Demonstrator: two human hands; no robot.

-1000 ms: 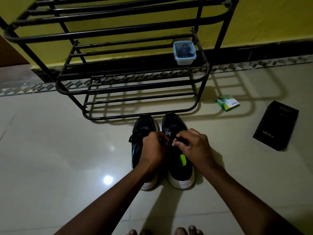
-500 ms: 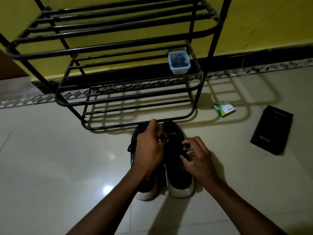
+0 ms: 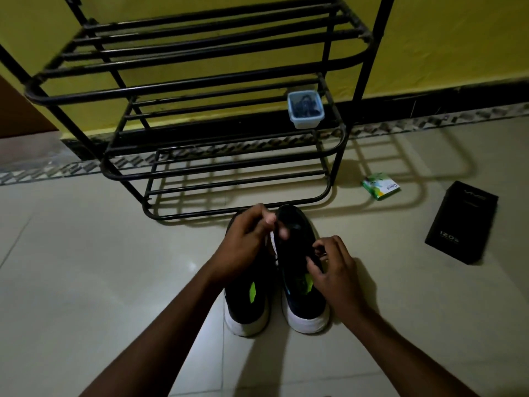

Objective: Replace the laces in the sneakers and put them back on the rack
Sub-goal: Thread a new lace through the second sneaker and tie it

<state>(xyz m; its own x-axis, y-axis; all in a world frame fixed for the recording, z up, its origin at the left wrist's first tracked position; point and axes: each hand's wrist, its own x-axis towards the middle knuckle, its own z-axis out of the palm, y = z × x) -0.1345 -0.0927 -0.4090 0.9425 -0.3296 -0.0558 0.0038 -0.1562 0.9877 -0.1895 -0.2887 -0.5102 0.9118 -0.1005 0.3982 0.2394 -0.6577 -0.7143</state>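
Hands pinch the black lace [image 3: 311, 257] of the right black, white-soled sneaker [image 3: 297, 282]: left hand [image 3: 243, 245] above its toe, right hand [image 3: 333, 267] at its outer side. Both sneakers [image 3: 246, 308] stand side by side on the tiled floor [image 3: 100, 282], before the black metal rack [image 3: 200, 81].

Near the black rack [image 3: 200, 90], the left sneaker [image 3: 246, 308] and right sneaker [image 3: 297, 282] stand side by side on the floor [image 3: 86, 282]. The right hand [image 3: 335, 273] pinches the right sneaker's upper, while the left hand [image 3: 246, 242] curls at its toe — its hold is too dark to tell.
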